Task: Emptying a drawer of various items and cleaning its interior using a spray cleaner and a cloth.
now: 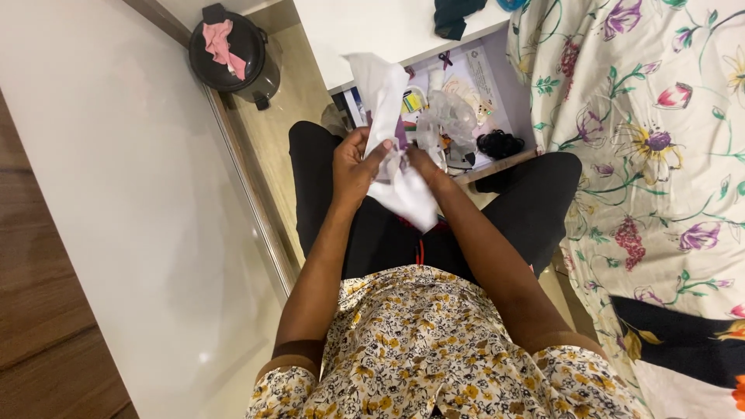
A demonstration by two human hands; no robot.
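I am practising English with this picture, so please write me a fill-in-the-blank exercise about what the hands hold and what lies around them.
1. Both hands, the left hand and the right hand, grip a crumpled sheet of ____ paper.
2. A ____ cloth lies on the round black lidded bin.
3. The open drawer is below the white ____.

Missing words: white; pink; tabletop

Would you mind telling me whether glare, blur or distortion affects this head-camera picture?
Head view: wide-angle distortion bends the white wall; a small glare spot sits low on it; the white cloth between left hand and right hand looks slightly blurred; lighting is even.
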